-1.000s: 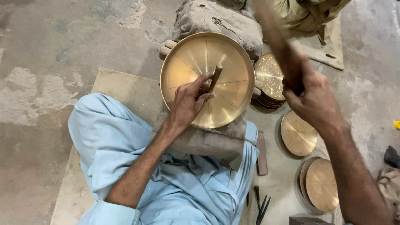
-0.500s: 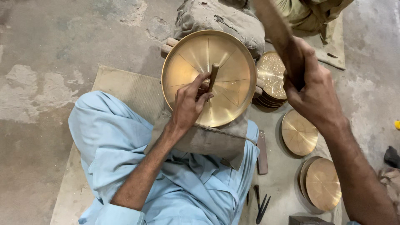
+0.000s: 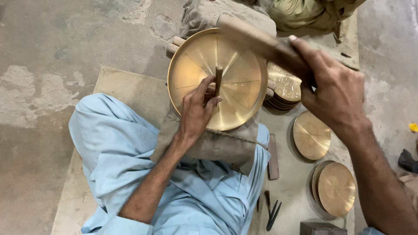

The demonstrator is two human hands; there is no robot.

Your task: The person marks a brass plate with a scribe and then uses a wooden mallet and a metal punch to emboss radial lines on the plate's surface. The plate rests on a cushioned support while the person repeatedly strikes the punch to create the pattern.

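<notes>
Left hand [image 3: 197,114] gripping one punch [image 3: 218,79], right hand [image 3: 334,90] one mallet [image 3: 257,39], one brass tray [image 3: 217,78]

Worn grey concrete floor [image 3: 56,52], pale patches; tan woven mat [image 3: 130,89] spread on it; even light.

round brass plate [image 3: 204,65], scored with radial lines, tilted on padded lap.

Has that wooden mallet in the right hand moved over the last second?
Yes. The wooden mallet in the right hand has swung down and left, its head now over the upper rim of the round brass plate, nearer the chisel.
</notes>
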